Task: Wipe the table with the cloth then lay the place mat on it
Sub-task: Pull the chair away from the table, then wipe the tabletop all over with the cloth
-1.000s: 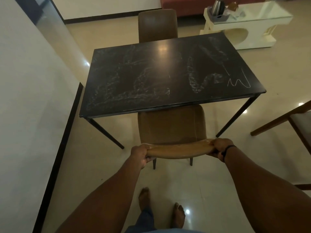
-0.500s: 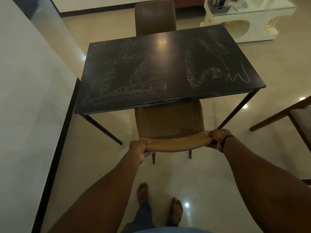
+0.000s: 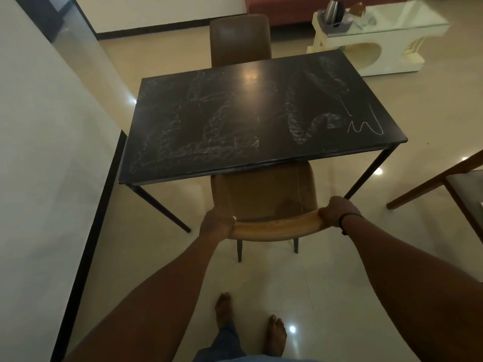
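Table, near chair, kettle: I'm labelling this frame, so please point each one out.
Table [image 3: 251, 82], head view, bare glossy part of the dark top.
Near chair [image 3: 271, 226], head view, top edge of its backrest.
Kettle [image 3: 333, 9], head view, its metal body.

Chair [image 3: 264, 194] slightly further under table [image 3: 261, 113].

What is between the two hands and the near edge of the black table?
In the head view, the near chair: both the left hand and the right hand grip its backrest top, and its seat is tucked under the table.
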